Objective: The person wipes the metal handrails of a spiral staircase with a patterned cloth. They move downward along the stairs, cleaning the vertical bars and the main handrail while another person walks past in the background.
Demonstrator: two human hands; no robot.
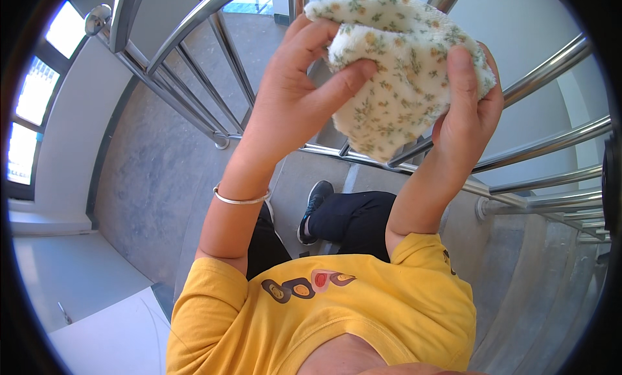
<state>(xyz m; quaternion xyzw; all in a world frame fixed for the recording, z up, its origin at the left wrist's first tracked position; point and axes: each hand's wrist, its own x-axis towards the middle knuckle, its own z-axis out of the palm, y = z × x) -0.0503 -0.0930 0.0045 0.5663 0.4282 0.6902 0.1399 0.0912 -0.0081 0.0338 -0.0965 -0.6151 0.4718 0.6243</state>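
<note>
Both hands hold up a plush cloth (pixel 398 90), cream with small green and yellow-orange flowers. It is folded, and its lower end hangs to a point in front of the stair railing. My left hand (pixel 311 68) pinches the left edge, the thumb on the near face and fingers behind the fold. At the cloth's right side, my right hand (pixel 466 93) grips it with the thumb in front; its other fingers are mostly hidden behind. A silver bangle (pixel 240 200) circles my left wrist.
A stainless steel railing (pixel 534 76) runs in front of me and down the right side. Concrete steps (pixel 515 278) descend at right. Left lie a grey landing floor (pixel 146 180) and a window (pixel 36 88) in a white wall. My dark shoe (pixel 317 205) stands near the railing's base.
</note>
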